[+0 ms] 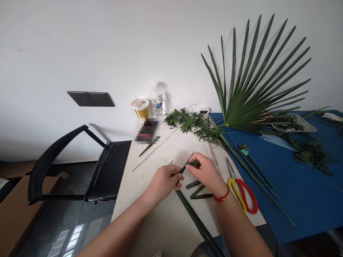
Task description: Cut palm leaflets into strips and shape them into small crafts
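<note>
My left hand [163, 182] and my right hand [205, 173] meet over a white tabletop [166, 228]. Both pinch a narrow dark green palm leaf strip [185, 166], the right fingertips at its upper end. Just below my right hand lie short cut strips of palm leaf [198, 191]. A long green strip [198, 221] runs from under my left wrist toward the table's near edge. Red-and-yellow-handled scissors [242, 196] lie to the right of my right wrist, which wears a red beaded bracelet [222, 194]. A steel ruler [214, 160] lies beyond my right hand.
A large fan palm frond [254, 85] leans against the wall behind a blue mat [294, 200]. Leafy sprigs [187, 123], a water bottle [157, 100] and a yellow cup [141, 109] stand at the back. A black chair [80, 167] stands left of the table.
</note>
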